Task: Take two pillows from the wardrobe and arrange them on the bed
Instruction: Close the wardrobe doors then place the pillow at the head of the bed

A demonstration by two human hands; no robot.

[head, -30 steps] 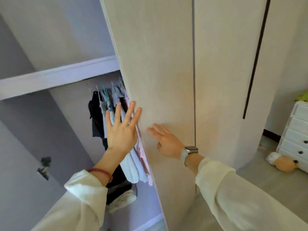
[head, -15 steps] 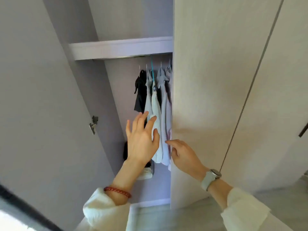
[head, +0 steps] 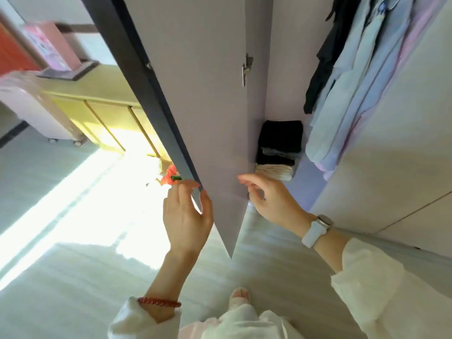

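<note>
Home bedroom: open wardrobe (head: pixel 208 94), hanging shirts (head: pixel 354 94), folded clothes (head: pixel 278 148), yellow cabinet (head: pixel 97 104), suitcase (head: pixel 31 108).

Left hand (head: pixel 187 211) now on door edge (head: pixel 171 113) (view lower).

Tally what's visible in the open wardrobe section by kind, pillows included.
Pillows: 0
Folded clothes stack: 1
Black hanging garment: 1
Light blue hanging shirts: at least 1; overlap hides the exact count
Pink hanging garment: 1
Total: at least 4, none a pillow
</note>
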